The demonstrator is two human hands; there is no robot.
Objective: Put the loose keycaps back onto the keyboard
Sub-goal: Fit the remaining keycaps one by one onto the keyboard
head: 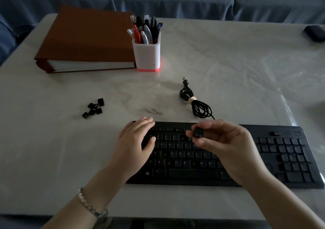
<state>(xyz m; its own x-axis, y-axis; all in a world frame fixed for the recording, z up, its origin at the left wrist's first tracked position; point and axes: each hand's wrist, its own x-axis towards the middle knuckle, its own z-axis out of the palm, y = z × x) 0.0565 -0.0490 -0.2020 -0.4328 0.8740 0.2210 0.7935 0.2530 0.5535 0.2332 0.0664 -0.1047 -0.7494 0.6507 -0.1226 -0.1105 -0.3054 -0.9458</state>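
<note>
a black keyboard (pixel 228 158) lies along the lower middle and right of the frame on a pale table (pixel 228 61). the left hand (pixel 135 146) lies flat on the keyboard's left end, fingers straight and close together, thumb resting on the keys, holding nothing. a silver bracelet (pixel 91 206) circles that wrist at the lower left. the right hand (pixel 223 146) hovers above the middle of the keyboard, its thumb and fingertips pinching a single black keycap (pixel 198 132) held just over the number row. several gaps show in the key rows near the centre, with small dots where caps are missing. to the left of the keyboard, in the middle left of the frame, a small cluster of loose keycaps (pixel 94 108) sits on the table, well apart from both hands. just above the keyboard's top edge lie a small silver object (pixel 154 111), too blurred to identify, and a coiled black usb cable (pixel 195 102). in the upper left sits a thick brown binder (pixel 88 40), with a white pen holder (pixel 146 52) full of pens touching its right side. a dark object (pixel 314 32) sits at the upper right edge.
</note>
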